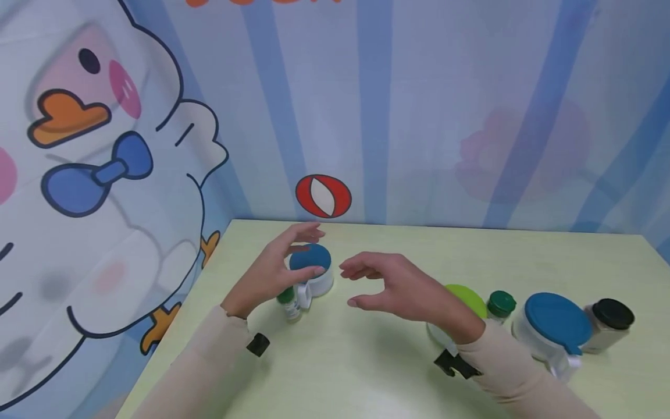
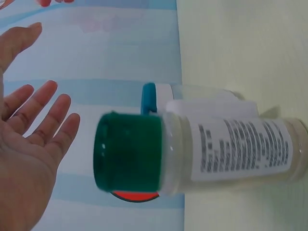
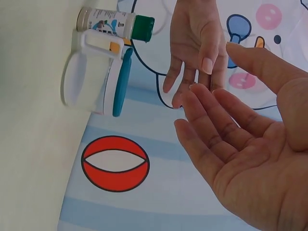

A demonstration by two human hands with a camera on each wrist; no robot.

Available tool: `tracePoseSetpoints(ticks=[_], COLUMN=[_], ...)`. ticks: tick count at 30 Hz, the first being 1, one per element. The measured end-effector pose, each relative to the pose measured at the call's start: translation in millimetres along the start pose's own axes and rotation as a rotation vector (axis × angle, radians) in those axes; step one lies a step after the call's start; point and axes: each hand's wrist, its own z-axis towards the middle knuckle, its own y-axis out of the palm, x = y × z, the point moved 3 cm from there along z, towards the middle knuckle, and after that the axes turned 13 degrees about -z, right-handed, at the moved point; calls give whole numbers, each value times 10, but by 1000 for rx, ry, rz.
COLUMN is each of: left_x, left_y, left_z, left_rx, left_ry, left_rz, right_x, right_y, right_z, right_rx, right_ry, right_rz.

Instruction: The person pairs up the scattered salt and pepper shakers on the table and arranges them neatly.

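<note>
My left hand, fingers spread and palm turned inward, hovers above a blue-lidded jar with a white handle and a small green-capped bottle. In the left wrist view that bottle stands close to the camera, its label facing it, partly hiding the jar. To the right, my right hand is held in the air with relaxed fingers, facing the left one. Neither hand holds anything. The right wrist view shows the jar and bottle side by side, beyond both hands.
At the right of the table stand a lime-lidded container partly behind my right forearm, a green-capped bottle, another blue-lidded jar and a black-lidded jar. A printed backdrop rises behind the table.
</note>
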Motion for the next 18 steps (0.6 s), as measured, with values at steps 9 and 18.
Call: tracePoseSetpoints(ticks=[9,18], left_x=[-147,-296], left_y=[-122,-227], left_z=[-40,-68], left_rx=[32,48], left_ry=[-25,-26], left_rz=[20,16], right_x=[-31,-31], right_y=[148,290], right_z=[137,268], right_rx=[28,31], right_ry=[-3,1], right_rz=[36,78])
